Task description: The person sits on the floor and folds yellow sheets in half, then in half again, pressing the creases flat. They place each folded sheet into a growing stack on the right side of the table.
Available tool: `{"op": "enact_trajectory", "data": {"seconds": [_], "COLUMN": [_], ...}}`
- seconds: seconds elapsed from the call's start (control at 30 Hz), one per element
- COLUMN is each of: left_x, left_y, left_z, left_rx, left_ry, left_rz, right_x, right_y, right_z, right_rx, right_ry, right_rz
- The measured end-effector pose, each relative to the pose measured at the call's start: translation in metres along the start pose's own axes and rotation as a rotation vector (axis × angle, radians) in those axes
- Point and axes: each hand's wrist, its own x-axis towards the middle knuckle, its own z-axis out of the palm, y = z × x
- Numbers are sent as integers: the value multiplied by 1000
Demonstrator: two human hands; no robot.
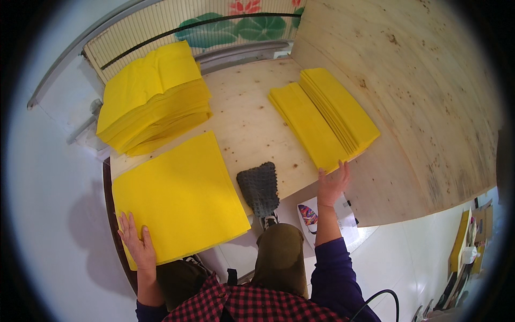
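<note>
My left hand lies flat with fingers spread on the near left edge of a square stack of yellow cloth-like sheets. At the right, my right hand reaches to the near end of a folded yellow stack; its fingers are apart and at the edge, and I cannot tell whether they press on it. A second folded yellow stack lies against that one, its layers showing along the side. Farther back at the left rises a taller, loosely folded pile of yellow sheets.
A dark grey knitted cloth hangs over the near edge of the wooden tabletop. A tall plywood panel borders the right side. Under the tabletop's edge sits a white box with a colourful patch.
</note>
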Motion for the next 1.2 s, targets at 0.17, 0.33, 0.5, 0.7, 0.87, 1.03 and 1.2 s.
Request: {"op": "enact_trajectory", "data": {"seconds": [0.17, 0.33, 0.5, 0.7, 0.87, 1.03, 1.2], "left_x": [-1, -1, -1, -2, -1, 0, -1], "left_y": [-1, -3, -2, 0, 2, 6, 7], "left_z": [0, 2, 1, -1, -2, -4, -7], "left_rx": [-3, 1, -8, -21, -27, -50, -71], "left_ry": [3, 3, -5, -12, -11, -17, -19], "left_rz": [2, -2, -15, -18, -19, -43, -33], "right_x": [2, 10, 15, 15, 13, 11, 11], "right_y": [-7, 9, 23, 26, 30, 43, 39], "right_z": [3, 7, 5, 2, 1, 3, -1], "right_rx": [-180, -256, -249, -228, -207, -168, -120], "right_ry": [-95, -108, -96, -123, -159, -180, -174], "right_rz": [-221, -292, -314, -319, -319, -339, -395]}}
